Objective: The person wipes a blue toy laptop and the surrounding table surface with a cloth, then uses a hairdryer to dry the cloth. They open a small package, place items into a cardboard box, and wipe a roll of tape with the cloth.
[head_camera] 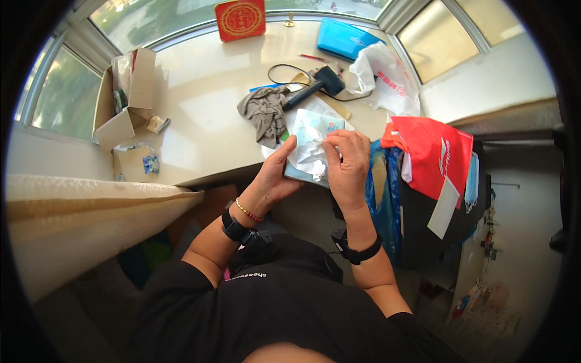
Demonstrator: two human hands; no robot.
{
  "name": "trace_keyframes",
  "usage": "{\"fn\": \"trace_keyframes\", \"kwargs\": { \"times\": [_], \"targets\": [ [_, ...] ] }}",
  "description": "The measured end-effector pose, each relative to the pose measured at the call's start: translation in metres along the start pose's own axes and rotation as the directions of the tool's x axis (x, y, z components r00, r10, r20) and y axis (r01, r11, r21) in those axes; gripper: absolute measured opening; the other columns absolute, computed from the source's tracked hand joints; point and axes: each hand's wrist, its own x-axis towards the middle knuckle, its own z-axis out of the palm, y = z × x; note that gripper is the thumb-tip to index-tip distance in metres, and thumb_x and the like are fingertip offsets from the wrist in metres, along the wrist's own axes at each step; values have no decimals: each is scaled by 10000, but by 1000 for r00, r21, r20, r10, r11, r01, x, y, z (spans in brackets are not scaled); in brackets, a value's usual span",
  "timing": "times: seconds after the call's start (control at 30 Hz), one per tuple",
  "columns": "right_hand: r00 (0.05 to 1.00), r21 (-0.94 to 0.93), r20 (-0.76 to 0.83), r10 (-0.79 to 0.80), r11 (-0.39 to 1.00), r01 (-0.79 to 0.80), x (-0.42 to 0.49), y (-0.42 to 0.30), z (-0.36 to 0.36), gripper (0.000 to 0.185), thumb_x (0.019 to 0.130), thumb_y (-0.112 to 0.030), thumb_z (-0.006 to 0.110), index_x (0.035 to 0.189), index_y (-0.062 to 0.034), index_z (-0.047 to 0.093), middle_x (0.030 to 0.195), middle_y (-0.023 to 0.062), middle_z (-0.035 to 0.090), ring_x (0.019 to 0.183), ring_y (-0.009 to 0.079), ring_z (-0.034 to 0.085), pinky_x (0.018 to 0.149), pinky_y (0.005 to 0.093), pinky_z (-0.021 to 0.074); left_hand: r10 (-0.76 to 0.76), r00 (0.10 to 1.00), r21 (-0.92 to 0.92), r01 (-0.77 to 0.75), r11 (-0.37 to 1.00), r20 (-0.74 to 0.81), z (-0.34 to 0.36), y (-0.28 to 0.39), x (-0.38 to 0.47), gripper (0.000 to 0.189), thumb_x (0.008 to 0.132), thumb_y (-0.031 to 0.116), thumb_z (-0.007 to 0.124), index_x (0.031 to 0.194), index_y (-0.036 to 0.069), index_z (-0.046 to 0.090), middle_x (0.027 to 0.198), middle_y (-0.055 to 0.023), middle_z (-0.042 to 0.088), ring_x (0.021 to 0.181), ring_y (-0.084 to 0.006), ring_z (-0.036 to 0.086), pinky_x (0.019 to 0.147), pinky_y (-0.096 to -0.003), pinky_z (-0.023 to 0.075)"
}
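Observation:
A pale blue soft pack (317,120), which looks like a tissue pack, is held up in front of the desk's near edge. My left hand (277,170) grips its left side and lower edge, the thumb raised along the side. At its front, crumpled white tissue or thin paper (313,159) bulges out. My right hand (348,168) pinches the right part of that white material between thumb and fingers; the fingertips partly hide it. Just beyond the pack lie a grey-brown cloth (265,111) and a dark hair dryer (317,86) with its cord.
An open cardboard box (140,81) stands at the left on the desk (199,122). A red tin (240,20), a blue case (347,38) and a white plastic bag (395,81) sit toward the window. At the right are a red bag (431,149) and blue face masks (472,181). A curtain (100,213) hangs left.

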Motion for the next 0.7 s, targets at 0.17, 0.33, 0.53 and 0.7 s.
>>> {"fn": "trace_keyframes", "kwargs": {
  "times": [0.17,0.33,0.53,0.7],
  "targets": [
    [860,316,-59,506,827,-465,-69,7,-74,118,1003,-131,591,973,-17,590,781,104,616,686,203,564,651,324,479,-2,1000,158,4,987,-8,8,-85,-19,472,1008,282,579,1409,65,457,1370,-107,572,1226,-265,578,1071,-463,448],
    [808,332,193,557,738,-588,-143,1,-164,260,969,-205,667,1134,-12,615,879,79,622,733,157,545,678,296,483,-88,990,217,63,974,106,11,-172,-47,535,981,249,616,1440,70,407,1389,-119,542,1255,-292,557,1081,-468,446],
    [915,181,205,347,905,-384,-220,-30,-237,355,811,-77,789,1148,-29,687,1103,85,615,857,181,598,685,270,507,-225,970,328,186,926,87,16,-239,-82,589,961,268,643,1459,90,383,1385,-118,532,1247,-299,560,1052,-524,464],
    [899,226,20,437,874,-430,-254,-31,-263,229,826,-13,756,1046,-23,695,1062,45,653,880,140,611,733,283,505,-310,948,409,258,875,64,19,-272,-102,614,946,293,662,1468,125,385,1383,-90,527,1247,-271,551,1031,-563,462]
  ]
}}
